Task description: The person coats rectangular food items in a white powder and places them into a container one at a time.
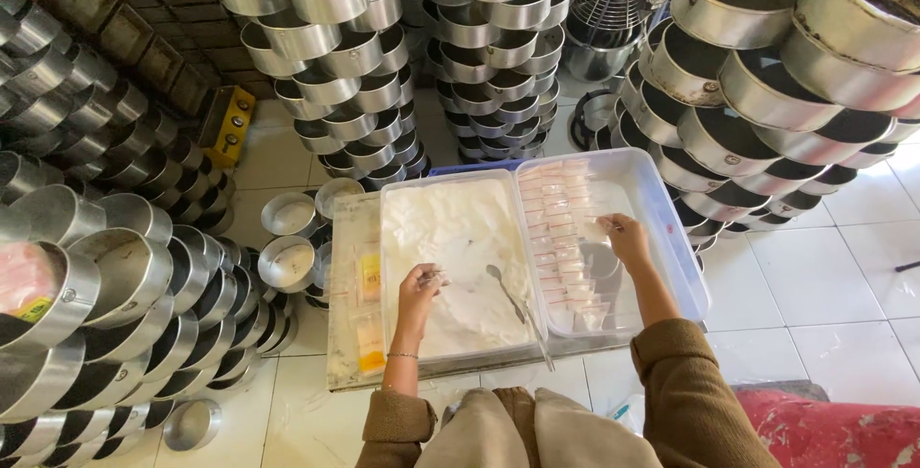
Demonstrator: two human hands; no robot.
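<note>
My left hand (419, 288) hangs over the near part of the tray of white powder (460, 238), fingers pinched together on a small clear bag (436, 278) that looks half crumpled. My right hand (628, 238) reaches into the clear plastic tub (671, 228) beside it, fingertips closed lightly on the top of another little bag (592, 228) from the row of bags (561, 238) that runs along the tub's left wall, from its far edge to its near edge.

I judge these bags to be almost weightless, thin and limp, and slick against each other, so a grip at the mouth edge, between thumb and forefinger, should peel one free without dragging its neighbours. They will fold and cling rather than stand up, so the opening wants holding apart. The powder is soft and loose; it would spill or puff with a rough move.

A metal spoon (508, 294) lies on the powder near the tray's right edge, its handle pointing towards the near corner; it is stiff and best taken by the handle. Stacks of round metal tins (335, 66) stand all around on the tiled floor (824, 276).
</note>
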